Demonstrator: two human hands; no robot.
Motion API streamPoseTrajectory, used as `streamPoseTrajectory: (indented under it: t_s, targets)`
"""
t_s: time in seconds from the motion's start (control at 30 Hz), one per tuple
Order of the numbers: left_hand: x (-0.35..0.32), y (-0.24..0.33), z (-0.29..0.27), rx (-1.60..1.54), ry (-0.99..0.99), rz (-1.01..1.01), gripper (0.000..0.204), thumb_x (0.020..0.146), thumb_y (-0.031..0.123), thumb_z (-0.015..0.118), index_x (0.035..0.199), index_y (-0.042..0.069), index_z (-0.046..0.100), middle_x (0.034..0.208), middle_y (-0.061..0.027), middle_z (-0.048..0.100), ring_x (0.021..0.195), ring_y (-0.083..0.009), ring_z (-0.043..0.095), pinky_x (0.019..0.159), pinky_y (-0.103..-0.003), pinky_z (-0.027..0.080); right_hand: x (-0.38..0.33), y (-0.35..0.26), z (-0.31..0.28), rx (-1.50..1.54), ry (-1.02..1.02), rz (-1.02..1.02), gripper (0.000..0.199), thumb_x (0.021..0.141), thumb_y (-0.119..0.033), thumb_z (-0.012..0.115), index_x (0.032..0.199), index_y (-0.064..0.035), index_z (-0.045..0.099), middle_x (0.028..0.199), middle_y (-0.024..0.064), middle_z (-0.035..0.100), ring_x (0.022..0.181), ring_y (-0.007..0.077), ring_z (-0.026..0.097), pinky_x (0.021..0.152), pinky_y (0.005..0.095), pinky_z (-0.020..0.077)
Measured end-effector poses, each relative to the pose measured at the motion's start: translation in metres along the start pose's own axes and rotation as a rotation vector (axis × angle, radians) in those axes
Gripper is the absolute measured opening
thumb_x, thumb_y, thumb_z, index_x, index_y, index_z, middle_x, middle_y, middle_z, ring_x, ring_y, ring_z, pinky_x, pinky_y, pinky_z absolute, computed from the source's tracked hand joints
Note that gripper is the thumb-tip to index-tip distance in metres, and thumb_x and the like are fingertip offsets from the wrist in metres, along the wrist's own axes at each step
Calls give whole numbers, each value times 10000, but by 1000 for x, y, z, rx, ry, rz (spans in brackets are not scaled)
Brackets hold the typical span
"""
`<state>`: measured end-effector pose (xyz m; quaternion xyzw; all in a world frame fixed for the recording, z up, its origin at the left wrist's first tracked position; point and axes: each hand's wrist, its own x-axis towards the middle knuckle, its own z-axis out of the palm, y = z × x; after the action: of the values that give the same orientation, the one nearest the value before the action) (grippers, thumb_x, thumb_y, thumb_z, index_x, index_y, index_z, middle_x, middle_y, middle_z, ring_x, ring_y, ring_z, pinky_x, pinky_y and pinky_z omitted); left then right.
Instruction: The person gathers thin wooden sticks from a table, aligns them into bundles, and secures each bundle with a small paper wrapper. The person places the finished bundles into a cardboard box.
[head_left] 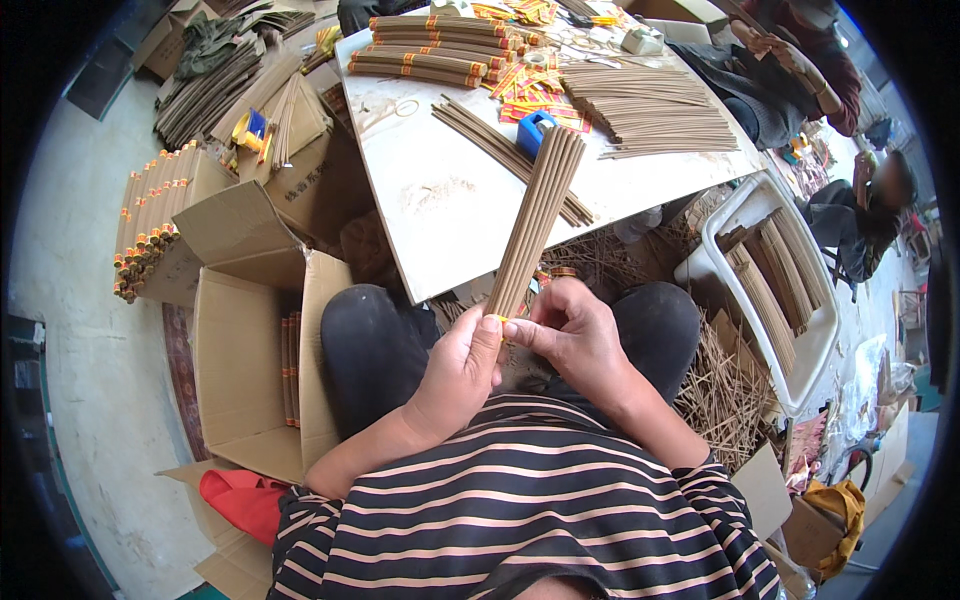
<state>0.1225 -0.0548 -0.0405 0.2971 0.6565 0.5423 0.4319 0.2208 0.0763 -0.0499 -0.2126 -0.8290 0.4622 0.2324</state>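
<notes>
Above cluttered table [440, 200], both hands [460, 365] [580, 335] grasp a long brown incense-stick bundle [535, 215].

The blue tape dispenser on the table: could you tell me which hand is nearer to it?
Right. The right hand sits almost straight below the blue tape dispenser; the left hand is lower and further left.

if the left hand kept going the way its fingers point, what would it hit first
Probably the right hand: the left hand grips the lower end of the long brown bundle of incense sticks, fingers pointing right, almost touching it. Depth unclear.
</notes>
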Motion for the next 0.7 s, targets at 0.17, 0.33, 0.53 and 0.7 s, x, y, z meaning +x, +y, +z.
streamPoseTrajectory:
  t_s: [0.17, 0.33, 0.53, 0.7]
  targets:
    - [2, -11, 5, 195, 103, 74, 367, 978, 307, 330, 1126, 0, 467, 693, 15, 466, 578, -33, 441, 515, -172, 384, -7, -20, -2, 89, -142, 166, 228, 834, -194, 626, 811, 33, 626, 663, 121, 570, 562, 178, 518, 506, 302, 428]
    - [4, -18, 8, 354, 160, 228, 378, 978, 301, 331, 1144, -14, 456, 709, 5, 485, 593, -41, 451, 523, -185, 389, -12, -19, 4, 201, -148, 249, 210, 861, -159, 571, 838, 45, 613, 693, 180, 593, 630, 273, 596, 573, 348, 467]
    - [1, -2, 3, 149, 14, 134, 464, 977, 322, 319, 1293, -15, 361, 735, -6, 494, 606, -43, 457, 542, -181, 403, -21, -8, 19, 801, -121, 305, 223, 910, -140, 514, 984, 67, 551, 797, 110, 594, 658, 168, 583, 595, 288, 487]
    - [-1, 0, -6, -5, -142, 41, 535, 970, 358, 313, 1375, 12, 255, 786, -10, 482, 604, -44, 449, 546, -171, 404, -25, 4, 26, 1227, -157, 352, 223, 896, -125, 533, 1025, 56, 523, 846, 117, 589, 675, 184, 583, 606, 299, 506]
